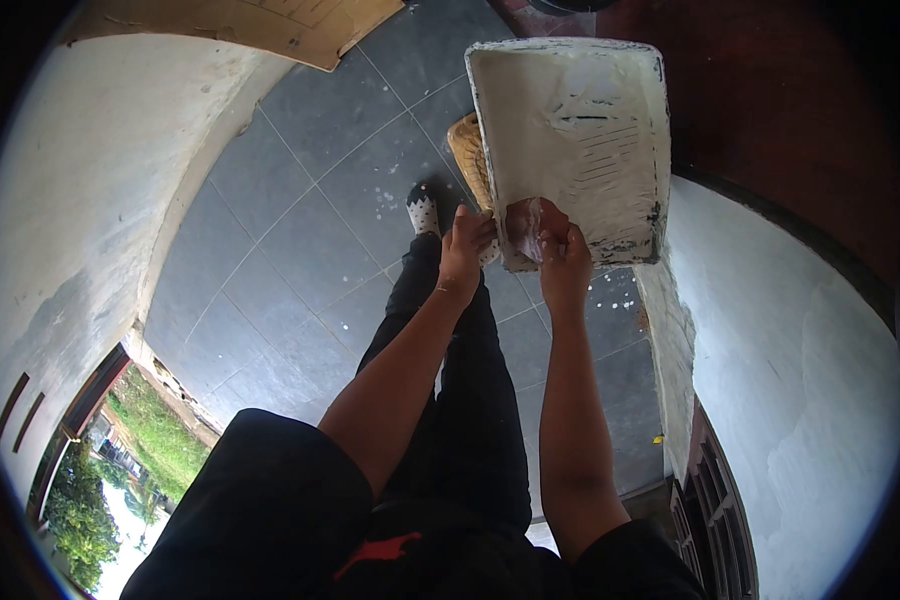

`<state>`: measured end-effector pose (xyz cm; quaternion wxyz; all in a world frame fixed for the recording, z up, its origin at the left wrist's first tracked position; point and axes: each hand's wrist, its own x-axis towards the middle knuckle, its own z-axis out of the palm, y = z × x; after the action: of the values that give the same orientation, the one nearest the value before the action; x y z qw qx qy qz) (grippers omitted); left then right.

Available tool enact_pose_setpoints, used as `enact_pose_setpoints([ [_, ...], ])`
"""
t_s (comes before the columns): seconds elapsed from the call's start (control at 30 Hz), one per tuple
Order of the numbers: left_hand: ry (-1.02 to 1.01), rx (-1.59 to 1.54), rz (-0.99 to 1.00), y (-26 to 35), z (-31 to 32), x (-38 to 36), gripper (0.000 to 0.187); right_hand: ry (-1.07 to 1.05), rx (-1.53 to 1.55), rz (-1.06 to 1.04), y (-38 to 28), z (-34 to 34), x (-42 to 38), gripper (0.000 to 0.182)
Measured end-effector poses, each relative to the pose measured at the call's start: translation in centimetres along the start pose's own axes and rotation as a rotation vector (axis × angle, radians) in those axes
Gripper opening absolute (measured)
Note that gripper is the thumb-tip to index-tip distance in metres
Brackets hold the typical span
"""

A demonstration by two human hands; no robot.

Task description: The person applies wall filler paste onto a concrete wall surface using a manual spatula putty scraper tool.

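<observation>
A large white paint tray (570, 110), its ribbed bed and walls coated in off-white paint, lies in front of me. My right hand (567, 258) is over the tray's near end, fingers closed on a reddish-brown piece (533, 225) smeared with whitish paint; I cannot tell its exact kind. At the near left rim is my left hand (463, 250), fingers curled against the tray's edge with the thumb raised. The tray partly hides a tan ribbed object (467, 150) beyond that hand.
Grey floor tiles (320, 240) carry white paint spots. Pale walls rise at left (100, 180) and right (780, 320). A cardboard sheet (260, 25) lies at the top left, and a dark red surface (770, 110) extends right of the tray. My sock-covered foot (423, 212) stands below.
</observation>
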<state>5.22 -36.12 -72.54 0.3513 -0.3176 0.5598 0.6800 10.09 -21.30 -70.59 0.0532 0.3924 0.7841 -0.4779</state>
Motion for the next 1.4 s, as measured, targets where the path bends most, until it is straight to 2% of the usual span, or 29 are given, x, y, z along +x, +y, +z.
enact_pose_setpoints([
  [0.37, -0.011, -0.002, -0.005, -0.2, -0.2, 0.3, 0.087, -0.004, -0.054, 0.069, -1.2, -0.1, 0.6, 0.019],
  [0.43, -0.014, 0.0, -0.006, -0.2, -0.3, 0.5, 0.087, 0.0, 0.024, 0.017, -0.7, 0.3, 0.9, 0.019],
  [0.77, -0.002, 0.002, -0.011, -0.2, -0.3, 0.7, 0.088, -0.064, 0.058, -0.015, -1.3, 0.5, 1.8, 0.018],
  [0.97, -0.013, 0.006, -0.015, -0.2, -0.4, 0.8, 0.089, -0.136, 0.181, 0.001, -1.1, -0.4, 2.8, 0.018],
  [1.03, -0.013, 0.013, -0.01, -0.3, -0.4, 0.9, 0.09, -0.232, 0.26, 0.165, -0.4, -0.7, 3.7, 0.019],
  [1.17, -0.028, 0.018, -0.012, -0.4, -0.6, 1.1, 0.093, -0.3, 0.391, 0.257, -0.8, -1.9, 4.5, 0.019],
  [1.23, -0.037, 0.035, -0.009, -0.2, -0.8, 1.1, 0.094, -0.359, 0.508, 0.375, -0.5, -2.8, 4.6, 0.022],
  [1.27, -0.044, 0.051, -0.008, -0.1, -0.8, 1.0, 0.095, -0.356, 0.51, 0.371, -0.2, -3.0, 4.5, 0.022],
  [1.33, -0.061, 0.076, -0.001, 0.4, -0.9, 0.2, 0.095, -0.325, 0.753, 0.389, 0.4, -3.7, 3.9, 0.028],
  [1.4, -0.09, 0.099, 0.019, 1.1, -1.0, -0.7, 0.096, -0.33, 0.785, 0.397, -0.1, -5.2, 2.9, 0.031],
])
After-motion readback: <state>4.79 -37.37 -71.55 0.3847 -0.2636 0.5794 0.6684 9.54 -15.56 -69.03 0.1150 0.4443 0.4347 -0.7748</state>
